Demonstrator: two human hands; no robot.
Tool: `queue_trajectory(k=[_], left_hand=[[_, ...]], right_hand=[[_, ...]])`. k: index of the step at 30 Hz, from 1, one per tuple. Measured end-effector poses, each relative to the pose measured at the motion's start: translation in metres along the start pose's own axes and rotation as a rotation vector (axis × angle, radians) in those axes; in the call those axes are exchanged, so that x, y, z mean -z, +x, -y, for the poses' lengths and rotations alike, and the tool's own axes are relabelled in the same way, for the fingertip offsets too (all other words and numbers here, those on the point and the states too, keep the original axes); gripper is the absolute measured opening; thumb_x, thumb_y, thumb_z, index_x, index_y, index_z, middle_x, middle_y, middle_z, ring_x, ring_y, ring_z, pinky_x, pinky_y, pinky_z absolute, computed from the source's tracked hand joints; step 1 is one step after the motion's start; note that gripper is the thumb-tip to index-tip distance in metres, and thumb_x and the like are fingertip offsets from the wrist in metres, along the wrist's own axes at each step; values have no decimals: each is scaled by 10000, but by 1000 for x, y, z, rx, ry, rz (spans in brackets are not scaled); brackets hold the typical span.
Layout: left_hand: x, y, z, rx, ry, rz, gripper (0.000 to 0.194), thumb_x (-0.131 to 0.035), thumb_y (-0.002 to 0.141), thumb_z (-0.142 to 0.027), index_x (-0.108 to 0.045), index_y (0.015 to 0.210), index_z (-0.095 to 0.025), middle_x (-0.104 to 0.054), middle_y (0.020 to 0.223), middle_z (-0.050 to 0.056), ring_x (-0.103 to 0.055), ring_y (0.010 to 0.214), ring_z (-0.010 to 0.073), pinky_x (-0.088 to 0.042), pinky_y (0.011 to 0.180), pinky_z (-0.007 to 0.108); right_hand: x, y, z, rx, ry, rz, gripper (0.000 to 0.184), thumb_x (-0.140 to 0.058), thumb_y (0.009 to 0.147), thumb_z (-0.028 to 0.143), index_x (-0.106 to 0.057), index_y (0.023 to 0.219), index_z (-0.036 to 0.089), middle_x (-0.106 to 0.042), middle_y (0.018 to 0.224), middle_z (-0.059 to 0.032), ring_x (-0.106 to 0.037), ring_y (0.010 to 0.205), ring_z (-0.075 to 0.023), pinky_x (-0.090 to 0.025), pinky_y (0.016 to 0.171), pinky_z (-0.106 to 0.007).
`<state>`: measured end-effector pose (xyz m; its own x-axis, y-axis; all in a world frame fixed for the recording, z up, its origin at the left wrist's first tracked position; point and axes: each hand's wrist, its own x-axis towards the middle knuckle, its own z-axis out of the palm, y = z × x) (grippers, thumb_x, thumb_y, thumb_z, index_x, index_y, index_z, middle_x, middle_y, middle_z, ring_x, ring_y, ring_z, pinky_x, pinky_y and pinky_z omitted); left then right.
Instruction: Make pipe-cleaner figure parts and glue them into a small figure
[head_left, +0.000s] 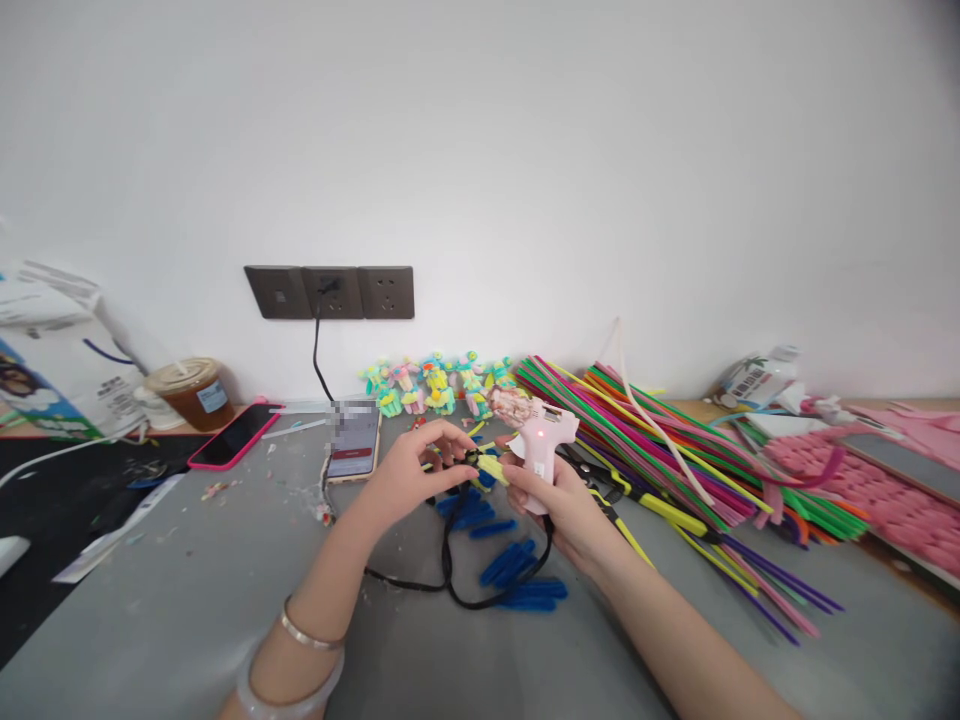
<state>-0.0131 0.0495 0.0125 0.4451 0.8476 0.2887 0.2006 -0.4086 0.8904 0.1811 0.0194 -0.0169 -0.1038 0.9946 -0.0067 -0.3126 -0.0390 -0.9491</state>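
My right hand (566,505) is wrapped round the handle of a pink glue gun (550,437), which has a small red light lit on its side. The gun's nozzle end is turned towards the left, near a knot of pink fuzzy material. My left hand (416,470) pinches a small yellow and dark pipe-cleaner piece (491,467), partly hidden by the fingers. The fingertips of both hands are close together at this piece. A black cord (448,560) loops from the gun's handle over the mat. Several short blue pipe-cleaner pieces (510,565) lie below the hands.
Small pastel pipe-cleaner figures (437,385) stand along the wall. Long coloured pipe cleaners (652,440) and yellow-handled pliers (667,508) lie right. Two phones, one pink-cased (236,437), one lit (354,440), and a drink cup (191,392) are left. Wall sockets (330,292) feed a cord.
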Motion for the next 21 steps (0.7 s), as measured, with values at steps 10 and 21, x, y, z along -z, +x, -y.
queue_trajectory(k=[10, 21], left_hand=[[-6, -2, -6, -94, 131, 89, 58, -638, 779, -178, -624, 835, -178, -507, 836, 1, -468, 705, 116, -388, 621, 230], [6, -3, -1, -201, 165, -14, 79, -572, 781, -130, -540, 813, -195, -501, 858, 5, -469, 730, 126, -395, 645, 235]], right_hand=[[-2, -2, 2, -8, -35, 38, 392, -804, 642, 354, -579, 897, 159, -542, 648, 41, -420, 458, -71, -333, 447, -228], [3, 0, 2, 59, 9, 15, 392, -689, 792, 449, -563, 1024, 160, -555, 661, 19, -389, 487, -86, -314, 455, -232]])
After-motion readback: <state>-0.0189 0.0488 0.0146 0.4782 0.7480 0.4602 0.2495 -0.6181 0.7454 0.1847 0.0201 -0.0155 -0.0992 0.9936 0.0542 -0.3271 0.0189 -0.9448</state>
